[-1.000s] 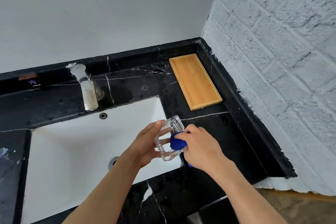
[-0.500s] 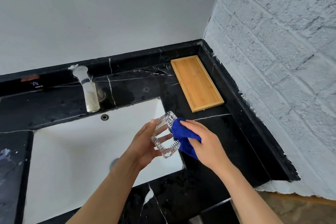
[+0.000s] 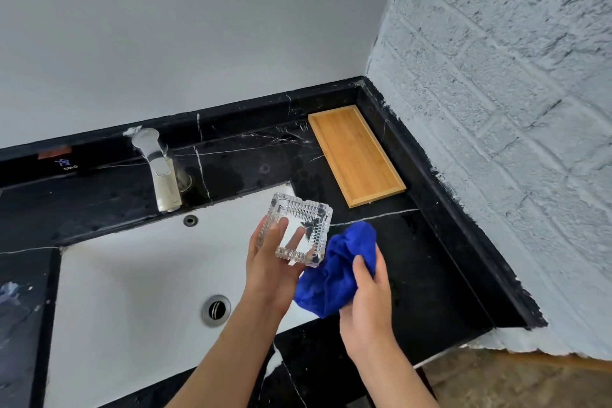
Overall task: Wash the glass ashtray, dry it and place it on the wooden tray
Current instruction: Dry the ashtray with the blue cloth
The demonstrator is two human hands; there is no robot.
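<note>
My left hand [image 3: 270, 270] holds the square cut-glass ashtray [image 3: 303, 230] from below, hollow side up, over the right edge of the white sink [image 3: 132, 281]. Fingers show through the glass. My right hand [image 3: 367, 295] grips a bunched blue cloth [image 3: 334, 278] just right of the ashtray, and the cloth no longer touches the inside of the glass. The wooden tray [image 3: 356, 161] lies bare on the black marble counter [image 3: 430, 262], in the back right corner, beyond both hands.
A chrome tap [image 3: 159, 172] stands behind the sink, with an overflow hole and the drain [image 3: 217, 310] below it. A white painted brick wall [image 3: 496, 142] borders the counter on the right. The counter's front edge drops to a brown floor.
The right hand has pulled the blue cloth out of the ashtray and down to the right. The left hand has tipped the ashtray from on edge to hollow side up.
</note>
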